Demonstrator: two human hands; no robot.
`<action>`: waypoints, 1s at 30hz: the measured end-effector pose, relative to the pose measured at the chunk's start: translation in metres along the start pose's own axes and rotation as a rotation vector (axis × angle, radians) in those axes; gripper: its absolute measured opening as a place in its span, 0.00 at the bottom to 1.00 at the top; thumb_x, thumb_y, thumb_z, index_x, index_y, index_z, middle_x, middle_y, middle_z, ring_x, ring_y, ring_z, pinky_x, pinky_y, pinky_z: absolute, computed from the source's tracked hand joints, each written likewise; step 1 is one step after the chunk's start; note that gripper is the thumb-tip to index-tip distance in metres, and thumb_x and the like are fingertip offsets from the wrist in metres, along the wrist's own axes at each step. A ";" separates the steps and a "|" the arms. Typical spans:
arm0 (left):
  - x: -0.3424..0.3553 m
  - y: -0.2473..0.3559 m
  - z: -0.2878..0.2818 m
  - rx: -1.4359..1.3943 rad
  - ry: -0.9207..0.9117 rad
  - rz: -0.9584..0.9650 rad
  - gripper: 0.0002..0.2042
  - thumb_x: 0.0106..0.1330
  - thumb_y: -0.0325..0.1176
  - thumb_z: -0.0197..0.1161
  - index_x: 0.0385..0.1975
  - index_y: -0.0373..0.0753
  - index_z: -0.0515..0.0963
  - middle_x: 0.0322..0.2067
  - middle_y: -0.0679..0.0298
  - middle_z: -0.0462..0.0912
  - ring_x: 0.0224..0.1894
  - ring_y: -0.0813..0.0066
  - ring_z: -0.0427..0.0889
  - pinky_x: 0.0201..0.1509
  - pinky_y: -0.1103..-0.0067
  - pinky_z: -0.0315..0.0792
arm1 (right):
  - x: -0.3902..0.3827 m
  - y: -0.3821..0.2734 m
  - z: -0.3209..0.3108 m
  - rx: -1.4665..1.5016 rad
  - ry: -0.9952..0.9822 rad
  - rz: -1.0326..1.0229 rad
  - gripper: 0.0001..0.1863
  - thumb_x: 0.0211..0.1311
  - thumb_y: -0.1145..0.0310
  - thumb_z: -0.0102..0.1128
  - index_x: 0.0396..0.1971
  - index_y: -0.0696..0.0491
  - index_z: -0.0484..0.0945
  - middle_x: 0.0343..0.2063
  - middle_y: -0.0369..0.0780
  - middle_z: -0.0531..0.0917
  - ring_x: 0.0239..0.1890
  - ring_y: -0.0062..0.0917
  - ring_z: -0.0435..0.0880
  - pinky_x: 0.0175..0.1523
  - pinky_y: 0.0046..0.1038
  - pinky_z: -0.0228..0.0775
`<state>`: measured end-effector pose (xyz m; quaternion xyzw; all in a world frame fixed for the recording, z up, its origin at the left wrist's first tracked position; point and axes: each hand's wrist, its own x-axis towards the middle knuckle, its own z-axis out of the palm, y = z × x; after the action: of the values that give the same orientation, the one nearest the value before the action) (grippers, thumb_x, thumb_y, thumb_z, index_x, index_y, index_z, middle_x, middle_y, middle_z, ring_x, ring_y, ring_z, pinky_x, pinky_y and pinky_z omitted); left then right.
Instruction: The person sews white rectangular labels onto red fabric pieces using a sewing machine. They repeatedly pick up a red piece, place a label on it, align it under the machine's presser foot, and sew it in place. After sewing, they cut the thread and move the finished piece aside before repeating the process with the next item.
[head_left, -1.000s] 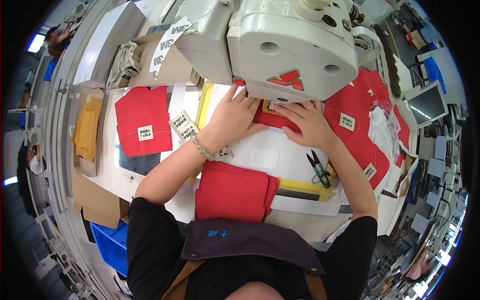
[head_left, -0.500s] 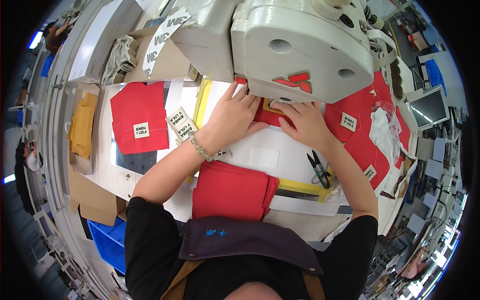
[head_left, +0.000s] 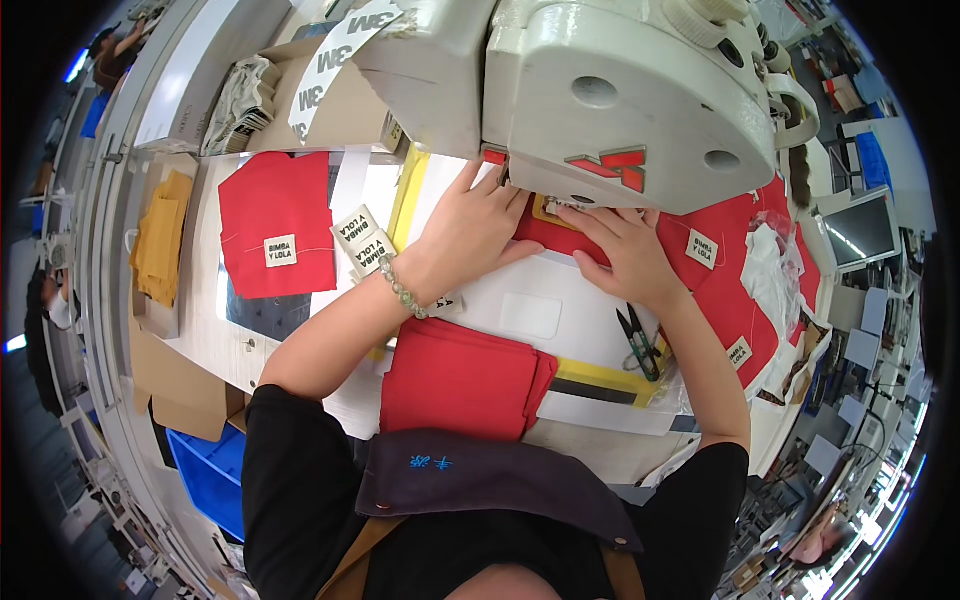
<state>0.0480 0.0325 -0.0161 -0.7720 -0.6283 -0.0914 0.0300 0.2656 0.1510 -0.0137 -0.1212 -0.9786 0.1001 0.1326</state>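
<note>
lying under both hands' fingers (head_left: 520,205): red fabric (head_left: 556,232)

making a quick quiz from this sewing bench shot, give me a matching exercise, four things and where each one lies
Things:
1. thread snips
2. folded red fabric stack
3. mustard yellow cloth
4. blue bin

Places:
a. at the table's far left edge
b. below the table, lower left
c. just right of the right hand
d. nearest the person, under the left forearm

Pairs: 1-c, 2-d, 3-a, 4-b
</note>
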 end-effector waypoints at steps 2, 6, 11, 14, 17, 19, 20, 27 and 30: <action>-0.001 0.001 0.002 0.018 0.014 0.005 0.33 0.63 0.56 0.58 0.54 0.29 0.75 0.50 0.55 0.79 0.59 0.62 0.72 0.71 0.63 0.54 | 0.000 0.000 0.000 0.011 -0.002 0.002 0.24 0.54 0.63 0.62 0.53 0.46 0.77 0.52 0.32 0.79 0.54 0.24 0.72 0.57 0.39 0.54; -0.002 0.001 0.005 0.003 0.085 0.006 0.31 0.63 0.55 0.59 0.52 0.29 0.76 0.49 0.55 0.79 0.57 0.62 0.74 0.69 0.63 0.56 | 0.002 0.001 0.003 0.004 0.011 -0.002 0.23 0.53 0.64 0.61 0.52 0.45 0.77 0.52 0.32 0.79 0.54 0.24 0.72 0.56 0.39 0.55; -0.002 0.001 0.005 -0.016 0.065 -0.001 0.31 0.62 0.54 0.61 0.50 0.28 0.77 0.48 0.55 0.79 0.54 0.62 0.75 0.66 0.64 0.58 | 0.002 0.001 0.005 0.030 -0.005 0.015 0.24 0.52 0.65 0.61 0.53 0.45 0.77 0.53 0.31 0.78 0.55 0.25 0.72 0.55 0.40 0.55; -0.001 0.001 0.002 -0.019 0.066 0.013 0.31 0.61 0.54 0.61 0.51 0.28 0.77 0.49 0.55 0.78 0.54 0.62 0.76 0.66 0.64 0.59 | 0.000 0.002 0.005 0.047 -0.006 0.016 0.24 0.52 0.66 0.61 0.53 0.45 0.76 0.54 0.31 0.78 0.55 0.25 0.72 0.55 0.40 0.56; -0.002 0.004 0.002 -0.035 0.022 -0.003 0.34 0.63 0.55 0.59 0.55 0.27 0.74 0.52 0.56 0.78 0.59 0.62 0.73 0.71 0.62 0.55 | -0.002 0.000 0.006 0.060 0.008 0.020 0.24 0.52 0.66 0.61 0.53 0.45 0.76 0.56 0.31 0.77 0.55 0.25 0.72 0.54 0.40 0.57; 0.001 0.005 0.000 -0.005 0.025 -0.003 0.34 0.63 0.55 0.59 0.55 0.27 0.74 0.52 0.56 0.78 0.58 0.63 0.74 0.71 0.62 0.55 | -0.003 0.002 0.008 0.043 0.019 0.014 0.24 0.52 0.66 0.61 0.53 0.45 0.76 0.58 0.31 0.76 0.55 0.25 0.72 0.54 0.41 0.58; 0.002 0.005 -0.001 0.010 0.026 -0.003 0.34 0.62 0.55 0.59 0.55 0.27 0.74 0.52 0.56 0.77 0.58 0.63 0.74 0.71 0.62 0.55 | -0.004 0.004 0.010 0.035 0.024 0.010 0.24 0.52 0.66 0.60 0.53 0.45 0.76 0.58 0.30 0.76 0.55 0.25 0.72 0.54 0.41 0.58; 0.005 0.000 0.000 0.047 0.077 0.033 0.31 0.63 0.55 0.59 0.52 0.30 0.76 0.50 0.54 0.79 0.50 0.62 0.79 0.68 0.61 0.59 | -0.003 0.008 0.015 0.017 0.045 0.005 0.24 0.54 0.65 0.58 0.55 0.45 0.75 0.61 0.29 0.74 0.56 0.26 0.72 0.55 0.43 0.59; 0.010 -0.008 0.003 0.033 0.106 0.047 0.29 0.63 0.54 0.60 0.49 0.31 0.78 0.44 0.54 0.82 0.47 0.61 0.79 0.64 0.62 0.62 | 0.001 0.017 0.017 0.000 0.049 0.005 0.25 0.54 0.65 0.57 0.55 0.46 0.74 0.61 0.29 0.74 0.56 0.27 0.72 0.56 0.44 0.58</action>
<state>0.0427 0.0441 -0.0178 -0.7801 -0.6089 -0.1209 0.0781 0.2634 0.1643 -0.0328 -0.1262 -0.9748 0.0976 0.1561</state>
